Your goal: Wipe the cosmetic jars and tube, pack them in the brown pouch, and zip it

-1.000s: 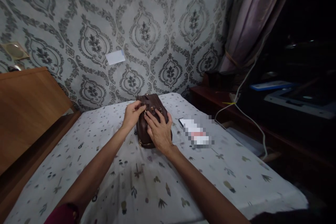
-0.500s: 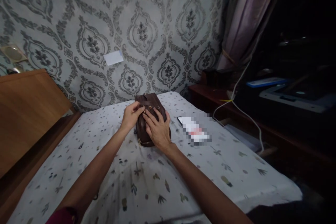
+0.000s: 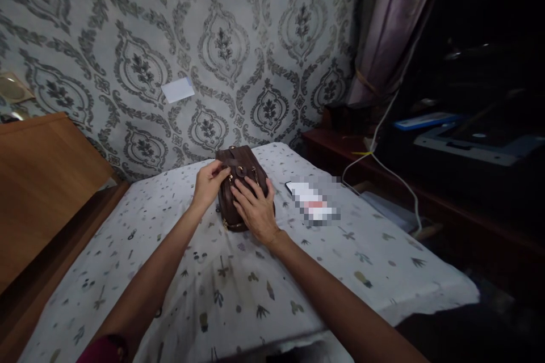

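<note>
A dark brown handbag [image 3: 230, 211] with gold-coloured metal fittings lies on the patterned sheet [image 3: 238, 306]. At its upper left side, my left hand [image 3: 206, 186] pinches a part of the bag near a strap tab [image 3: 240, 171] with a gold fitting. The fingertips partly cover what they grip. My right hand [image 3: 259, 211] rests flat across the bag's near right part, fingers stretched out and a little spread. It hides much of that side.
A phone [image 3: 313, 202] with a blurred screen lies right of the bag. A wooden board [image 3: 46, 181] stands at the left, and patterned wallpaper rises behind. White cables [image 3: 400, 178] hang at the right beside a dark red ledge [image 3: 317, 139].
My right hand has slid slightly towards me on the bag, uncovering more of the strap tab and fittings. My left hand stays at the bag's upper left. The view has shifted a little.
</note>
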Demonstrator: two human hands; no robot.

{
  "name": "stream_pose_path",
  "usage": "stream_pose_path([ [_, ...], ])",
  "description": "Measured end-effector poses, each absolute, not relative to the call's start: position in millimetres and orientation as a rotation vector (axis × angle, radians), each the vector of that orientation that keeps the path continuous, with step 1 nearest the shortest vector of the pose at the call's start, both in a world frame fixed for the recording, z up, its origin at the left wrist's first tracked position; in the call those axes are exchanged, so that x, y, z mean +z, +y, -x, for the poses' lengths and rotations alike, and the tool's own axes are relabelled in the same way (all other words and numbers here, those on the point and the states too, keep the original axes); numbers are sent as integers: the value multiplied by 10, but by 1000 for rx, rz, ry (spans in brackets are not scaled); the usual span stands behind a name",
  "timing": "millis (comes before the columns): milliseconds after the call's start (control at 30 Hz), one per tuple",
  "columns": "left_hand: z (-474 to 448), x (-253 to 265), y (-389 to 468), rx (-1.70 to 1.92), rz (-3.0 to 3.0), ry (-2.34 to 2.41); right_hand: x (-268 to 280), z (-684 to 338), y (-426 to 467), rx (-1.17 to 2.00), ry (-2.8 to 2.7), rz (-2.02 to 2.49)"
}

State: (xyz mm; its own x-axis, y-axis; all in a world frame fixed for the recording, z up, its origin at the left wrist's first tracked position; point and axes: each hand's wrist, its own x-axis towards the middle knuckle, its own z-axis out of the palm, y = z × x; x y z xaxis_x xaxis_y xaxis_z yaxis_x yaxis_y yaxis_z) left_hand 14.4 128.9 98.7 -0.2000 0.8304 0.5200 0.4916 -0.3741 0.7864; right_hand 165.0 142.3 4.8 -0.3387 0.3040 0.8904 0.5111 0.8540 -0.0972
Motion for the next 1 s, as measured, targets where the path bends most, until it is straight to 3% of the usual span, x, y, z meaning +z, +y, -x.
stream_pose_path([
  [1000,-172,1002,1101,1348,-2004,1666,47,-1698,1353,-196,-1942,611],
])
